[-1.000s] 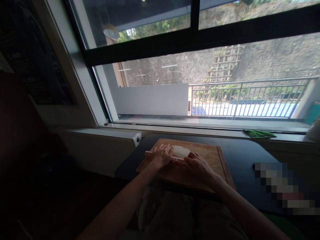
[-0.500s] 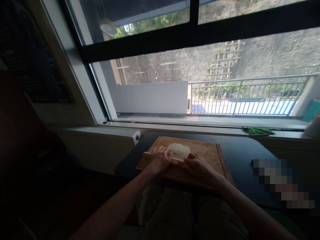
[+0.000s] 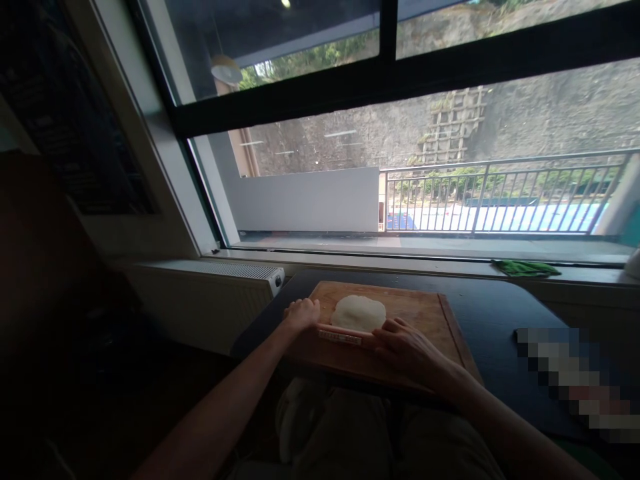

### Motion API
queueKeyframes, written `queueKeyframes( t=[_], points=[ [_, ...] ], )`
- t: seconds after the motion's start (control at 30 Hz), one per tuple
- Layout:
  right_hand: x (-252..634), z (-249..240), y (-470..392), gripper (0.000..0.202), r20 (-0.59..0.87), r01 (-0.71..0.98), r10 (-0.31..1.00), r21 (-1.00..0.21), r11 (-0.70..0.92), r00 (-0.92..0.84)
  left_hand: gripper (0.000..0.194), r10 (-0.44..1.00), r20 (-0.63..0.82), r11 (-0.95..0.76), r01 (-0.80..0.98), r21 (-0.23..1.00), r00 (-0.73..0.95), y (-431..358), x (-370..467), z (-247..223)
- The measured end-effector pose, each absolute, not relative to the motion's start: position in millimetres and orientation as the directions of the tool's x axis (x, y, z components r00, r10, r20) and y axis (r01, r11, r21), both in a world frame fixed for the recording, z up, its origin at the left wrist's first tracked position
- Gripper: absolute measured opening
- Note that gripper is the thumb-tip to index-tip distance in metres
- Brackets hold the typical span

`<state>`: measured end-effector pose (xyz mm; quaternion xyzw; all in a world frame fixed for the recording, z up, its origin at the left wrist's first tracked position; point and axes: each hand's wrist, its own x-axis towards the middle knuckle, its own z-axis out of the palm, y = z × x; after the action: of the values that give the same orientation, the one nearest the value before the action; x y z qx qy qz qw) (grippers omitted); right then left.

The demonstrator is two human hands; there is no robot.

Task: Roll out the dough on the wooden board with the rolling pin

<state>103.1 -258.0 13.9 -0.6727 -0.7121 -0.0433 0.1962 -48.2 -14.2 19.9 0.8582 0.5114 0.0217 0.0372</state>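
Note:
A flat, roundish sheet of pale dough [image 3: 359, 312] lies on a wooden board [image 3: 413, 308]. Along the dough's near edge runs a thin wooden rolling pin [image 3: 345, 331], with a printed strip showing just below its middle. My left hand [image 3: 301, 315] is closed round the pin's left end, to the left of the dough. Its right end is under my right hand [image 3: 400, 339], whose fingers wrap over it close to the dough's near right edge. Both ends of the pin are hidden by my hands.
The board rests on a dark table [image 3: 493, 313]. A blurred-out item [image 3: 575, 380] lies on the table's right side. Behind stand a radiator [image 3: 240, 280] and a window sill with a green cloth [image 3: 526, 268]. My legs are below the table's near edge.
My left hand has moved left, from near the pin's middle to its end, so more of the pin and the dough shows. My right hand stays on the right end.

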Motion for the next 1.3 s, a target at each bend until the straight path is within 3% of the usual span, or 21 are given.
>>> queueKeyframes(
  t=[0.1, 0.23, 0.4, 0.7, 0.9, 1.1, 1.3],
  points=[
    [106, 15, -276, 0.014, 0.346, 0.973, 0.938, -0.205, 0.108, -0.031, 0.050, 0.861, 0.070, -0.508, 0.860, 0.051, 0.505, -37, -64, 18],
    [101, 14, -285, 0.017, 0.351, 0.970, 0.936, -0.219, 0.106, -0.023, 0.045, 0.763, 0.277, -0.613, 0.790, 0.021, 0.584, -61, -84, 9],
    [73, 10, -255, 0.022, 0.370, 0.981, 0.929, -0.189, 0.052, 0.022, 0.039, 0.647, 0.461, -0.698, 0.715, 0.039, 0.607, -46, -86, -3],
    [41, 8, -229, 0.016, 0.379, 0.971, 0.901, -0.185, -0.150, 0.212, 0.041, 0.699, 0.327, -0.695, 0.712, 0.103, 0.635, 0, -25, 7],
    [0, -2, -218, 0.022, 0.416, 0.984, 0.891, -0.067, -0.168, 0.180, 0.043, 0.702, 0.327, -0.701, 0.696, 0.156, 0.633, 14, -53, -5],
    [12, 1, -222, 0.018, 0.426, 0.974, 0.877, -0.134, -0.182, 0.222, 0.048, 0.711, 0.312, -0.698, 0.686, 0.207, 0.630, 16, -24, -6],
    [1, 1, -219, 0.022, 0.423, 0.968, 0.870, -0.106, -0.228, 0.252, 0.048, 0.685, 0.262, -0.728, 0.655, 0.204, 0.680, 19, -15, -2]
  ],
)
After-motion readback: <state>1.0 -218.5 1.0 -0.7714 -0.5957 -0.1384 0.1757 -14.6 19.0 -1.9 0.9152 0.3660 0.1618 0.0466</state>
